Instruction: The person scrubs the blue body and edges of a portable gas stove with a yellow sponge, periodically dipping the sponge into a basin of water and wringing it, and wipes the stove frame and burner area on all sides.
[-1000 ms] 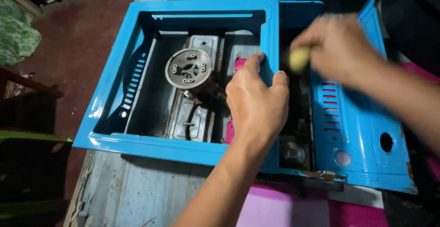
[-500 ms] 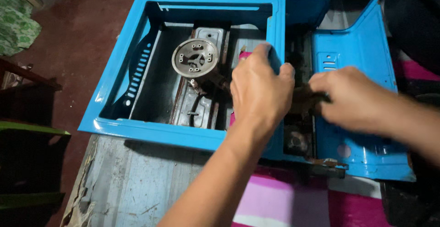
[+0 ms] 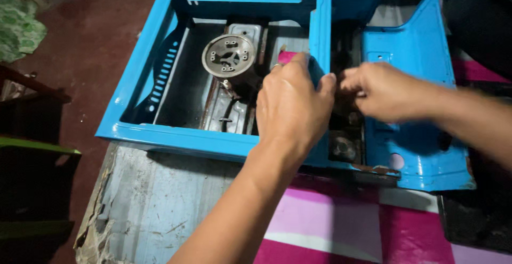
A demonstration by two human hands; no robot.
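A blue metal tabletop gas stove body (image 3: pixel 176 138) lies open on the table, its round grey burner head (image 3: pixel 228 56) bare in the middle. My left hand (image 3: pixel 293 106) grips the blue wall between the burner bay and the narrow side compartment. My right hand (image 3: pixel 381 90) reaches into that dark side compartment with fingers curled together; whether they hold anything is hidden. The hinged blue compartment lid (image 3: pixel 413 45) stands open to the right. A round rusty fitting (image 3: pixel 344 148) sits at the compartment's near end.
The stove rests on a weathered grey wooden table (image 3: pixel 160 200) with a ragged left edge. A pink and white striped cloth (image 3: pixel 330 226) lies under its near right side. A green patterned cloth (image 3: pixel 16 24) lies on the red floor at the left.
My right hand, which held a yellowish object over the compartment, came down and left into it. My left hand kept its grip on the wall. The view shifted slightly.
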